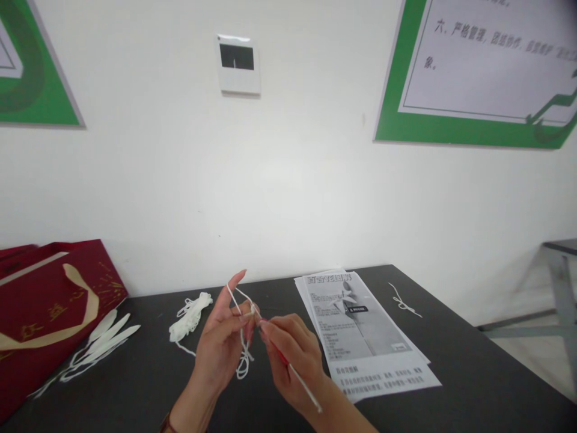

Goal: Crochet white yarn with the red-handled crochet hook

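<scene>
My left hand (220,343) is raised over the black table, its index finger stretched up with white yarn (244,364) looped over it. Thumb and another finger of that hand pinch the yarn near the hook's tip, and loose loops hang below. In my right hand (295,352) is a crochet hook (303,385) with a red grip and a pale handle end that sticks out toward me. The hook's tip meets the yarn between both hands; the stitch there is too small to make out. A bundle of white yarn (190,316) lies left of my left hand, with a strand leading off it.
Printed sheets (387,370) with a flower picture lie right of my hands on the black table (433,361). Further right is a short knotted piece of yarn (403,305). At the left, white petal-shaped pieces (106,340) rest by a dark red gift bag (42,300). A white wall (288,198) stands behind.
</scene>
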`<state>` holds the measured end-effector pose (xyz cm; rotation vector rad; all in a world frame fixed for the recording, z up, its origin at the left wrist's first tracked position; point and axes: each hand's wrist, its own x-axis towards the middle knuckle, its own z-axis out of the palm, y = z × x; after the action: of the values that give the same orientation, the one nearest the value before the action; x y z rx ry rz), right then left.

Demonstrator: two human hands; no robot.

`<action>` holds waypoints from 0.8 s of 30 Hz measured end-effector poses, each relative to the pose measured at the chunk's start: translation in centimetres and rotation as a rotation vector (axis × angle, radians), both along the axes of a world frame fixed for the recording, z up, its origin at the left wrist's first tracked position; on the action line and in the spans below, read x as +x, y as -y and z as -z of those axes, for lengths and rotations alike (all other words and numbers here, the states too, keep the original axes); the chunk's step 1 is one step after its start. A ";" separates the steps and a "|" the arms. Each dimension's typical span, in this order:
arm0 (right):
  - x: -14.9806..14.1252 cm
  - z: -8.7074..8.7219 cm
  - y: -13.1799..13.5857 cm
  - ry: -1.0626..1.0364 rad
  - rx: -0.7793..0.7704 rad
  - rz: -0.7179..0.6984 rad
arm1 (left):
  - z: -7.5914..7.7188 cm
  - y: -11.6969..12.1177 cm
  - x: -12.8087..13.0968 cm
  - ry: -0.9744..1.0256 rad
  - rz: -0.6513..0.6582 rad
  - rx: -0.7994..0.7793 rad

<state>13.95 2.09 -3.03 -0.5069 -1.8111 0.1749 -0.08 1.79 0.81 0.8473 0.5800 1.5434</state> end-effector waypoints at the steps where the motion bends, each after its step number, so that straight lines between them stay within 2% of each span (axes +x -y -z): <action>1: 0.0 0.2 -0.1 0.031 0.047 -0.001 | 0.0 0.0 -0.1 0.041 0.016 -0.008; 3: -0.2 0.6 -0.4 0.048 0.082 -0.013 | 0.1 0.0 -0.3 0.119 0.057 -0.021; 6: -0.6 0.8 -0.3 -0.045 0.010 -0.055 | 0.2 -0.1 -0.6 0.226 0.131 -0.022; 8: -1.0 0.7 -0.2 -0.171 -0.121 -0.118 | 0.2 -0.2 -0.8 0.279 0.159 -0.033; 11: -1.6 0.4 -0.1 -0.392 -0.404 -0.263 | 0.1 -0.3 -1.1 0.302 0.175 -0.047; 13: -1.8 0.2 -0.2 -0.482 -0.559 -0.360 | 0.0 -0.3 -1.3 0.277 0.182 -0.029; 15: -1.9 0.0 -0.3 -0.512 -0.632 -0.409 | -0.1 -0.3 -1.5 0.225 0.171 -0.005; 20: -1.7 -0.3 -0.3 -0.571 -0.692 -0.364 | -0.2 -0.3 -1.6 -0.012 0.065 -0.009; 24: -1.7 -0.1 -0.5 -0.634 -0.721 -0.349 | 0.0 -0.6 -1.6 -0.036 0.060 -0.050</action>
<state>12.25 2.59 -2.91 -0.5418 -1.1544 1.1255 -1.70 2.39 0.77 0.8483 0.6120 1.4558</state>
